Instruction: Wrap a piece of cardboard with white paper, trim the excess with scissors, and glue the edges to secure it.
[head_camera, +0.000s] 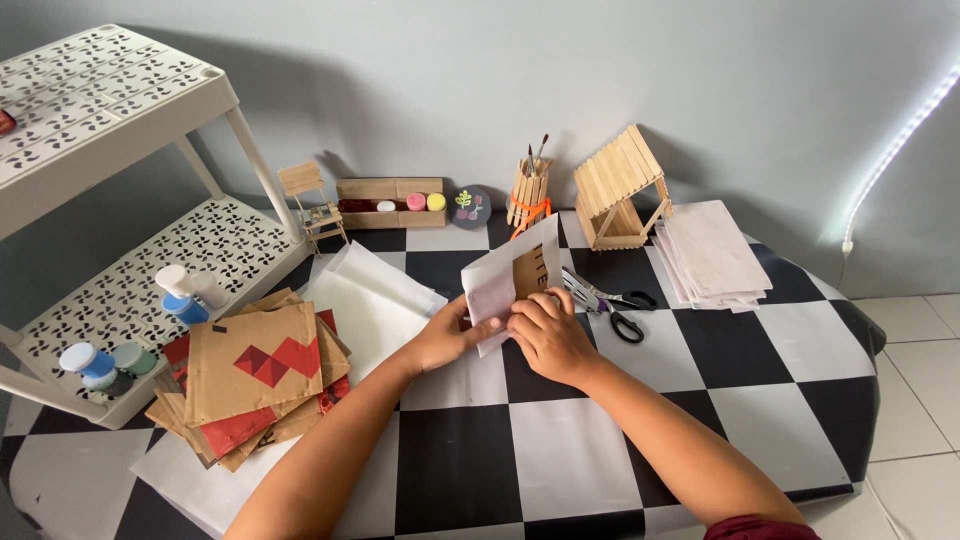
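Nearest the camera, two bare forearms reach over a black-and-white checkered tabletop (560, 440). To the left lies a loose pile of cardboard pieces (255, 385), some with red patches, partly on top of white paper sheets (375, 300). Both hands meet at the middle of the tabletop on a sheet of white paper (492, 290), folded around a small stick-built box (530, 270). The left hand (445, 340) grips the paper's lower left edge from beneath, closed on it; the right hand (548, 330) presses curled fingers on the front, pinning the paper to the box. The paper looks light, thin and easy to crease or tear, so it seems best held at its edges, while the box inside is probably stiff but brittle. Just right of the hands lie scissors (625, 308). Farther back sit a paper stack (712, 258), a stick house (620, 190), a brush holder (528, 195), a tray of paint pots (392, 203) and a tiny chair (315, 205). A white shelf (130, 250) holding bottles stands at the left
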